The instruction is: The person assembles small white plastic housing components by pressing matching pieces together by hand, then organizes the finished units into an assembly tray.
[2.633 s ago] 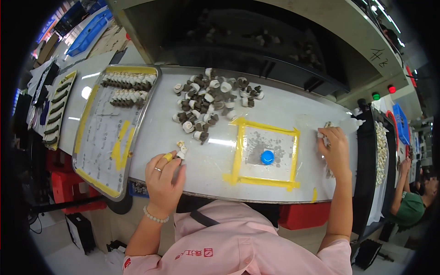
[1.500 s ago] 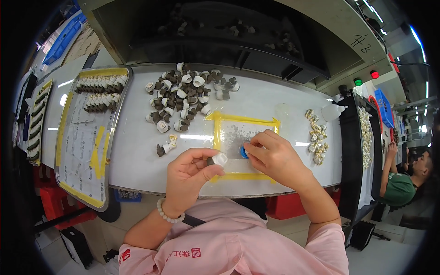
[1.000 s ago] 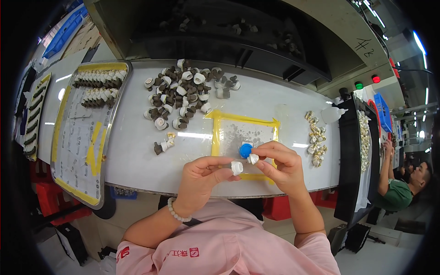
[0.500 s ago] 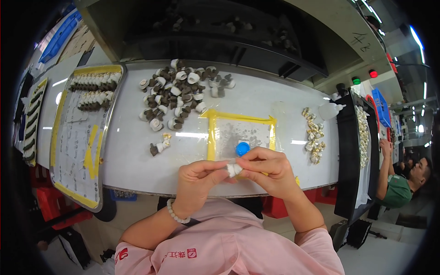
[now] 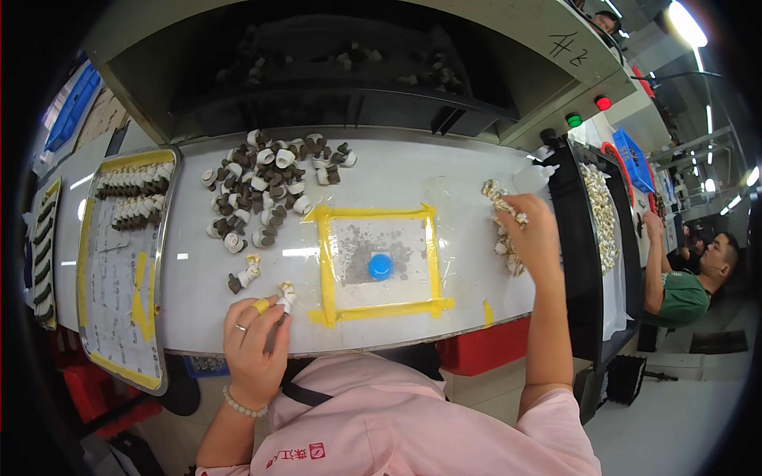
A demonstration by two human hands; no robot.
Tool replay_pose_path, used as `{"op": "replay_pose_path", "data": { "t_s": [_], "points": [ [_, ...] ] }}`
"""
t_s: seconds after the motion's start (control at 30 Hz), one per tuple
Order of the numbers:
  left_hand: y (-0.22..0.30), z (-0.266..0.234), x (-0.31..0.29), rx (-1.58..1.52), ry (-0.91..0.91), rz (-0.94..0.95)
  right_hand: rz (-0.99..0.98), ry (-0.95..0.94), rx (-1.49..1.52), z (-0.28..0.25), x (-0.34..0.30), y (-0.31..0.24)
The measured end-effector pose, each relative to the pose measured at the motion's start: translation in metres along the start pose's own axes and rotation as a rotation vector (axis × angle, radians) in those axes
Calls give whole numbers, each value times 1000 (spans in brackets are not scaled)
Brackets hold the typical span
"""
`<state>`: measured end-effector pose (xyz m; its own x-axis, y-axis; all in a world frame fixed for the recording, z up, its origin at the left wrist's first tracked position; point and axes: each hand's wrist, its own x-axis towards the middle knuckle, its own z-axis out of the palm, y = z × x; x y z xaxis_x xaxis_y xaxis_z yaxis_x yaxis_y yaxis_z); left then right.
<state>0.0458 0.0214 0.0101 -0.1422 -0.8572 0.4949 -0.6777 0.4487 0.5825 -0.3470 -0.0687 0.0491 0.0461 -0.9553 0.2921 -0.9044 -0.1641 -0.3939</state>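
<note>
My left hand (image 5: 252,343) rests at the near edge of the white bench, fingertips pinching a small white part (image 5: 286,295) down on the surface, beside another finished part (image 5: 243,275). My right hand (image 5: 536,235) reaches to the right, fingers closed over a pile of small pale pieces (image 5: 503,218); whether it grips one is hidden. Between the hands a yellow-taped square (image 5: 379,262) holds a blue cap (image 5: 380,266).
A heap of brown and white parts (image 5: 266,186) lies at the back of the bench. A metal tray (image 5: 119,262) with rows of parts stands at the left. A dark bin (image 5: 597,238) of pale pieces is at the right. Another person (image 5: 684,274) sits beyond it.
Both hands were together at the bench's near edge over a white part. Now the left hand has set it down at the left and the right hand has reached out to the pale pile.
</note>
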Motion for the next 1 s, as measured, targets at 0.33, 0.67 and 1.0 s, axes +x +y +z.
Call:
{"op": "replay_pose_path", "data": {
  "t_s": [0.33, 0.67, 1.0],
  "points": [
    [-12, -18, 10, 16, 155, -166, 85, 90, -146, 15, 19, 11],
    [-19, -16, 18, 50, -60, -142, -263, -14, 9, 34, -33, -60],
    [-9, 1, 5, 138, -37, -67, -337, 16, -31, 43, -45, -64]
  ]
}}
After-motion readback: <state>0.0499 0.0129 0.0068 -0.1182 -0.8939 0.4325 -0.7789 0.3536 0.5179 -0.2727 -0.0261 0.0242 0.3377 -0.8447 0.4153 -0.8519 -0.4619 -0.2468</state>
